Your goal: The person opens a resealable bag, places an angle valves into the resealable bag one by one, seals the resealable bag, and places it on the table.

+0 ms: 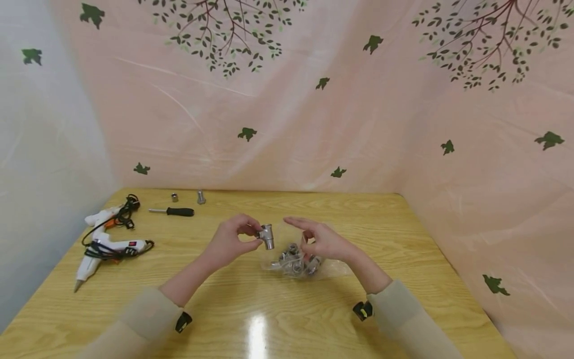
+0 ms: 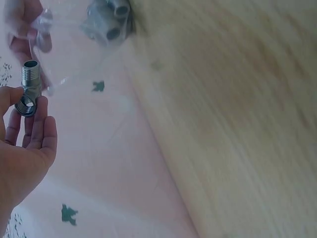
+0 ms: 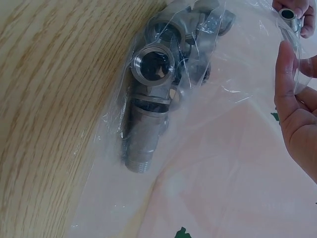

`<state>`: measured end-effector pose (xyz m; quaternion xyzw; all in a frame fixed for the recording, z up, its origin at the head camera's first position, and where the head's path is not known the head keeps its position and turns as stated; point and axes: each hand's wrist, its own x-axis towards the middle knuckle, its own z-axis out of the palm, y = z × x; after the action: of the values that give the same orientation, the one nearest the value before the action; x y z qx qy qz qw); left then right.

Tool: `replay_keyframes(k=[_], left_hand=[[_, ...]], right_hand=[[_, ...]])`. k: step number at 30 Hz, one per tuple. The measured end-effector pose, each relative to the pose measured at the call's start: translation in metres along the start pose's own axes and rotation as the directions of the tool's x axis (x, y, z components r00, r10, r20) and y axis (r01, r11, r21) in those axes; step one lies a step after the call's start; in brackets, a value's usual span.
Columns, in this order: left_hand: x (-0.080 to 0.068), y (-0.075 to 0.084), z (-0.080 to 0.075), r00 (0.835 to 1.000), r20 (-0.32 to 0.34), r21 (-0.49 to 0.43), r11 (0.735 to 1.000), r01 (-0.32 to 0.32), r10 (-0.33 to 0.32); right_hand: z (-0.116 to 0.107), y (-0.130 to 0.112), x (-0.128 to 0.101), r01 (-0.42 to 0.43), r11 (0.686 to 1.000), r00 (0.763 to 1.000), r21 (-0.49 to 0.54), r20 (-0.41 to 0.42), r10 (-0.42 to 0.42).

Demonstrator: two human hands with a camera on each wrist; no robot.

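Observation:
My left hand (image 1: 230, 243) pinches a shiny metal tee pipe fitting (image 1: 267, 237) between thumb and fingers, above the table. The left wrist view shows the threaded end and round side opening of this tee fitting (image 2: 30, 82). Just to its right is my right hand (image 1: 329, 243), index finger stretched out, with the edge of a clear plastic bag (image 3: 242, 74) between thumb and fingers. Inside the bag, several metal pipe fittings (image 3: 151, 67) lie bunched together. Part of the bag is hidden behind the right hand in the head view.
At the table's left are two white glue guns, one (image 1: 118, 245) nearer and one (image 1: 100, 217) farther, with black cords. A black-handled screwdriver (image 1: 180, 212), a small metal nut-like piece (image 1: 174, 197) and a metal fitting (image 1: 201, 197) lie towards the back. A patterned curtain (image 1: 287, 164) hangs behind.

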<state>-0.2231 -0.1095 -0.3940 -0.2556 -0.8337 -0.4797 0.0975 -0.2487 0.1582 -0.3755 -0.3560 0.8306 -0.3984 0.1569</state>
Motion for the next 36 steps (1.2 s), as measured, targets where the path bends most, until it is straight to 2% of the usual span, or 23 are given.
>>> replay_keyframes(k=[10, 17, 23, 31, 36], left_hand=[[0.003, -0.003, 0.042, 0.997, 0.077, -0.107, 0.994, -0.003, 0.011], [0.007, -0.005, 0.061, 0.992, 0.124, -0.046, 0.999, -0.029, 0.034], [0.007, -0.004, 0.060, 0.985, 0.171, -0.080, 0.997, -0.013, 0.026], [-0.003, -0.001, 0.043, 0.989, 0.141, -0.007, 0.998, -0.055, 0.056], [-0.012, -0.003, 0.041, 0.980, 0.191, 0.044, 0.997, -0.060, 0.051]], right_hand=[[0.000, 0.001, 0.000, 0.002, 1.000, 1.000, 0.029, -0.005, -0.002], [-0.002, 0.002, 0.000, 0.004, 0.999, 1.000, 0.032, -0.010, -0.004], [-0.001, 0.000, 0.000, 0.004, 0.999, 1.000, 0.039, -0.009, -0.004], [-0.001, -0.001, 0.000, 0.028, 0.999, 1.000, 0.015, -0.014, -0.028], [-0.001, -0.001, 0.000, 0.035, 0.999, 0.999, 0.004, -0.017, -0.035]])
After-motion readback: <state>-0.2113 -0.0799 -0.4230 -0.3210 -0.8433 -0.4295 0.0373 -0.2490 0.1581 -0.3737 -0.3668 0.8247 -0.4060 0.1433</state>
